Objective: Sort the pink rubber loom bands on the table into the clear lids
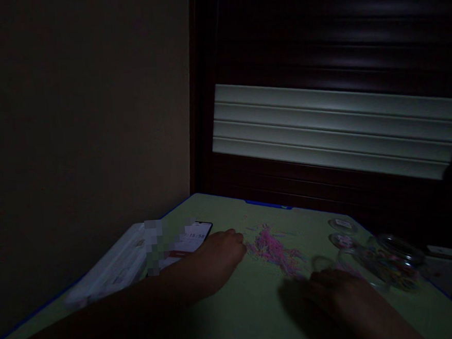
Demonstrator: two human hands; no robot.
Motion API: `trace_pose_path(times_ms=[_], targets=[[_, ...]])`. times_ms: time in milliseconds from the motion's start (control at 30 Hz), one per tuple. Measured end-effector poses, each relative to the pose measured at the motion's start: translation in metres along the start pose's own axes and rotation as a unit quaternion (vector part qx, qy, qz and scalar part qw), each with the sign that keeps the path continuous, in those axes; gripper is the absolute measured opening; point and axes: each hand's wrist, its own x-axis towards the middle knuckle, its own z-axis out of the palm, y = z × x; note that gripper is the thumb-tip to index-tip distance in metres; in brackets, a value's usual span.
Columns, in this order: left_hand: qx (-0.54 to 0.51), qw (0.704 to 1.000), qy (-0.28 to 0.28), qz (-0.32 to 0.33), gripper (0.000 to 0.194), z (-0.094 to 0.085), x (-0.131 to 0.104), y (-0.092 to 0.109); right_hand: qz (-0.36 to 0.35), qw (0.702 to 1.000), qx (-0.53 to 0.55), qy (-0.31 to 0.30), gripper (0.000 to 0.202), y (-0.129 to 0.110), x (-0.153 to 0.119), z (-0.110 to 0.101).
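Observation:
A loose pile of small pink and purplish bands (272, 249) lies on the pale green table (239, 313). At the pile's left edge is my left hand (224, 255), its fingers bent together; what they hold, if anything, is too small to tell. My right hand (339, 296) is blurred and dark, low over the table to the right of the pile, and its fingertips are unclear. Just beyond it a clear jar (383, 264) lies on its side with colourful bands in it, and more pink bands show near its mouth.
Two small round lids (342, 224) (343, 241) rest behind the jar. A lit phone (192, 239) and a long translucent case (112, 265) lie at the left. A wall rises at the left; a dark slatted shutter (323, 126) stands behind.

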Motion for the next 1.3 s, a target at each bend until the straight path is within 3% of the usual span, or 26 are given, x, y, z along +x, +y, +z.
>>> trace_pose_path(times_ms=[133, 333, 667, 967, 1300], targets=[[0.048, 0.998, 0.004, 0.044, 0.019, 0.003, 0.002, 0.008, -0.005, 1.0, 0.004, -0.003, 0.018, -0.001, 0.0, -0.003], [0.095, 0.994, -0.029, 0.044, 0.018, 0.001, 0.005, 0.017, -0.019, 1.0, -0.006, 0.008, 0.017, 0.0, 0.0, -0.002], [0.121, 0.992, -0.035, 0.03, 0.02, 0.004, 0.008, 0.02, -0.011, 1.0, 0.014, 0.02, 0.019, -0.003, 0.0, -0.004], [0.073, 0.997, 0.017, 0.021, 0.021, 0.005, 0.002, 0.019, -0.015, 0.999, 0.027, 0.014, 0.018, 0.001, 0.0, 0.0], [0.028, 0.999, 0.028, 0.017, 0.02, -0.003, 0.0, 0.021, -0.003, 1.0, 0.024, 0.004, 0.019, -0.004, 0.002, -0.006]])
